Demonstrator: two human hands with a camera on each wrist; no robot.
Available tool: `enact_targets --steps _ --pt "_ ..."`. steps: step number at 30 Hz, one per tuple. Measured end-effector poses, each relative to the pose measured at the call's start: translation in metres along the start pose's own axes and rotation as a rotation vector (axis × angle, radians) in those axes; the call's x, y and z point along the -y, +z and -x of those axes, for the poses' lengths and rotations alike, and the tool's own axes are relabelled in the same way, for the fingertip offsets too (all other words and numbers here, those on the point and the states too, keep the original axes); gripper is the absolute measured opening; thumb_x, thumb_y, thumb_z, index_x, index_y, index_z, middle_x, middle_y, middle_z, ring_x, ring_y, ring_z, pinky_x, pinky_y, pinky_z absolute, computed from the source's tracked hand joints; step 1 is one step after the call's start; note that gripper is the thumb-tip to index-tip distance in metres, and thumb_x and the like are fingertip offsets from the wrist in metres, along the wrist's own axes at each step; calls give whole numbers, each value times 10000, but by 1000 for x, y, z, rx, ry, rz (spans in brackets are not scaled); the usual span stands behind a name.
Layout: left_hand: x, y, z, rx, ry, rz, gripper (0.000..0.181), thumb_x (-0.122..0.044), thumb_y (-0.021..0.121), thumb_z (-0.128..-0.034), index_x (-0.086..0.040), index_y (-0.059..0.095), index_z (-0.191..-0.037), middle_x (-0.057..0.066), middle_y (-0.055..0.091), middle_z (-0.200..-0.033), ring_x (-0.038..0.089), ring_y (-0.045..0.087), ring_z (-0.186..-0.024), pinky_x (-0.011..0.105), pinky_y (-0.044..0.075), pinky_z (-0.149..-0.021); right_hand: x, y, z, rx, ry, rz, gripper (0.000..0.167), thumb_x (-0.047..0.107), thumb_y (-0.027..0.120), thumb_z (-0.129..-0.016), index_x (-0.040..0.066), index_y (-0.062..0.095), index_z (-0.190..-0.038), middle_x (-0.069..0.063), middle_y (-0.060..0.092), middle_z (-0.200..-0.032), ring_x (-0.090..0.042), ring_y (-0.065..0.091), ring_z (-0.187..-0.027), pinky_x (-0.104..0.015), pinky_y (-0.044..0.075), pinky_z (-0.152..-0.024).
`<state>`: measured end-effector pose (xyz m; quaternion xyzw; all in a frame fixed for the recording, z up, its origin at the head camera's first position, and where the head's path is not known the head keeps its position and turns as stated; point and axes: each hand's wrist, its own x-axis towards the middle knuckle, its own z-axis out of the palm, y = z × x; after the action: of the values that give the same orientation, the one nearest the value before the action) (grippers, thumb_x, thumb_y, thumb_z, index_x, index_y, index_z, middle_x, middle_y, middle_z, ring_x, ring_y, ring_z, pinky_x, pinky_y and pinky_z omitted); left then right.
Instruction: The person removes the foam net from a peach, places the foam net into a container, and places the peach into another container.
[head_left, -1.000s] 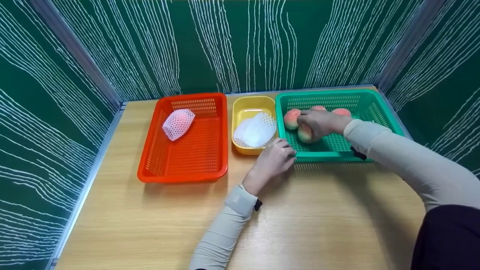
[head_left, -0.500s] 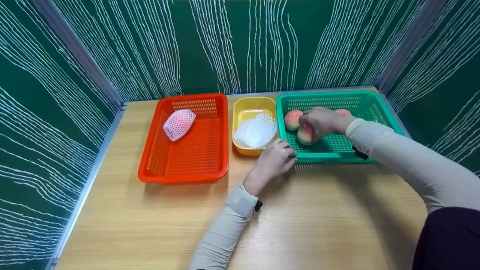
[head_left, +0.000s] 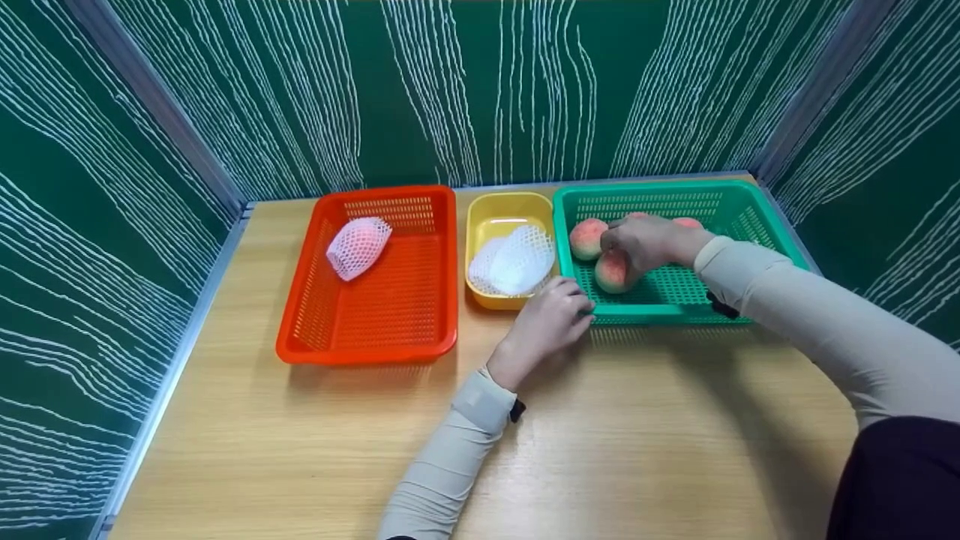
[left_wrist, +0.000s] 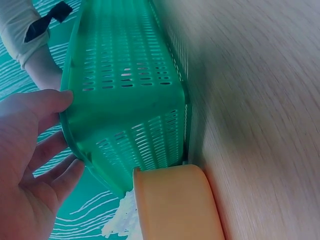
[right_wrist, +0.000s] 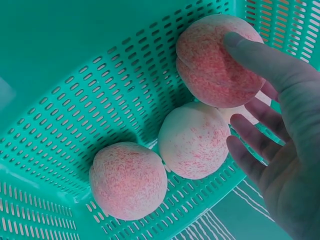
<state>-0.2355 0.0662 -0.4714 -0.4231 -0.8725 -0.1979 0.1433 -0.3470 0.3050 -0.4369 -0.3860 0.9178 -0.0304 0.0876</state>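
My left hand [head_left: 550, 313] grips the near left corner of the green plastic basket [head_left: 660, 310]. In the left wrist view its thumb lies on the outside of the rim, with the other fingers across from it. Inside that basket, my right hand [head_left: 651, 240] holds a peach [head_left: 613, 273] at the near left. The right wrist view shows the thumb pressed on the held peach [right_wrist: 217, 65]; the fingers' contact is partly hidden behind it. Another peach [head_left: 588, 238] sits at the basket's left wall, and more peaches [head_left: 686, 223] are partly covered by the right hand.
A yellow tub [head_left: 501, 301] with white foam nets [head_left: 523, 259] stands against the green basket's left side. Further left is a red basket [head_left: 382, 315] holding a peach in a foam net [head_left: 359, 246]. Green walls [head_left: 615, 90] with white lines enclose the table.
The held peach has turned slightly, so more of its red side shows, and has shifted a little toward the near side. The left hand stays on the basket corner.
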Motion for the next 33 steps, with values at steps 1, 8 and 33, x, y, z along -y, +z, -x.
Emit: enact_targets --steps 1,8,33 --pt "0 0 0 -2 2 -1 150 -224 701 -896 -122 758 -990 3 678 -988 187 535 -1032 232 394 -975 0 -1 0 5 3 -5 532 272 926 -583 89 658 -1005 -29 610 -897 -182 534 -755 -395 509 -674" --pt "2 0 0 -4 -1 14 160 -224 708 -892 -117 758 -1000 5 676 -984 184 530 -1019 225 396 -964 3 -13 1 75 110 -67 550 249 916 -590 102 652 -1050 -37 630 -973 -194 542 -784 -413 511 -693" --pt "-1 -18 17 17 34 62 246 -221 659 -933 -115 720 -1147 30 665 -1117 156 569 -1032 193 421 -952 87 -74 41 -380 -4 -154 137 -17 741 -776 110 692 -761 28 659 -728 -101 612 -657 -330 531 -595"
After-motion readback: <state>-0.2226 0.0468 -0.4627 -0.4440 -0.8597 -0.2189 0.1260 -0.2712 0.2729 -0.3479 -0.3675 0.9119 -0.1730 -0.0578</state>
